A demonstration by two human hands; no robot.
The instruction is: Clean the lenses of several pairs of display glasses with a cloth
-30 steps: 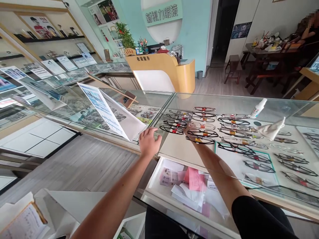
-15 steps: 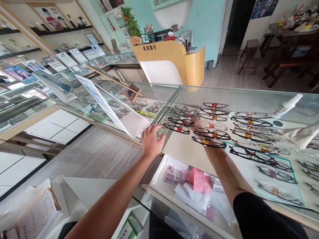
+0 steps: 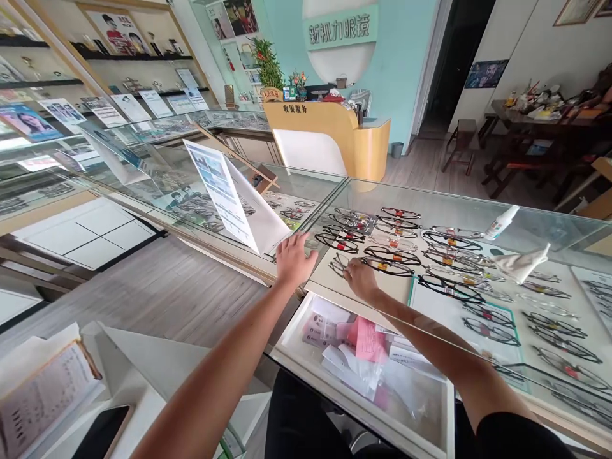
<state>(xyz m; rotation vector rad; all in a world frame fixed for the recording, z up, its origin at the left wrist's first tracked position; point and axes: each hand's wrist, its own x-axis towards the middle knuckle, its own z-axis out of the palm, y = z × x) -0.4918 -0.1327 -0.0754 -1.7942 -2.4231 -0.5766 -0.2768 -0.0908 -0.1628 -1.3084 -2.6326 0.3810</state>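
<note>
My left hand (image 3: 292, 258) lies flat on the corner of the glass display case (image 3: 430, 201), fingers spread, holding nothing. My right arm reaches inside the case under the glass top. My right hand (image 3: 361, 278) is at the near left end of the rows of eyeglass frames (image 3: 406, 245) and its fingers pinch a thin dark pair of glasses (image 3: 338, 264), which sits just left of the fingertips on the beige shelf. Other frames with red and orange tags lie in rows beyond and to the right of the hand.
A white spray bottle (image 3: 500, 223) and a crumpled cloth (image 3: 522, 264) lie on the glass top at right. A folded brochure (image 3: 229, 197) stands left of my left hand. Papers and a pink packet (image 3: 367, 338) fill the lower shelf. A phone (image 3: 101, 432) lies at bottom left.
My right hand has drawn back toward me from among the far rows of frames, bringing a thin pair of glasses to the near left of the shelf. The left hand stays on the glass corner.
</note>
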